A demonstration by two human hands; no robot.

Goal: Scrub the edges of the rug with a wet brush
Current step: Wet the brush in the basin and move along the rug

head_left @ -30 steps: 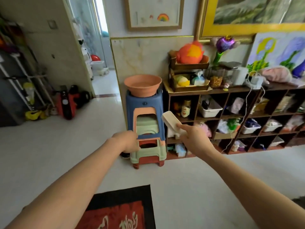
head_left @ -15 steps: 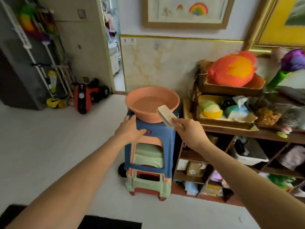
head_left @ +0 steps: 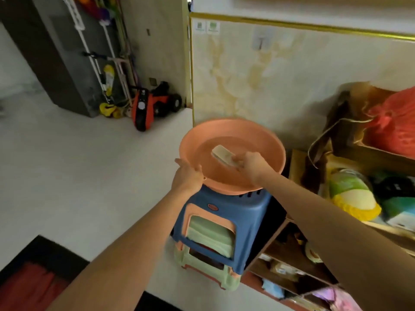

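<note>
The step in hand looks to be wetting the scrub brush [head_left: 222, 154] in the salmon-pink basin [head_left: 272, 143] that sits on top of a stack of plastic stools [head_left: 226, 209]. To do it well, I would press the bristle face flat down to the basin floor and swish it so every bristle soaks, then lift and let it drip over the basin, because the floor between here and the rug is bare. The stack is tall and narrow, so the basin should be held firm while the brush works; a push toward the far rim could tip it

The right hand [head_left: 252, 163] is closed on the near end of the brush, fingers wrapped round it, with the pale brush head lying inside the basin, angled up and to the left. Whether the bristles touch water I cannot tell; the picture is soft there. The left hand [head_left: 187, 176] is partly open and rests against the near-left rim, steadying it. The rug [head_left: 33, 281], dark-bordered with a red centre, lies on the floor at the lower left, well apart from the basin
</note>
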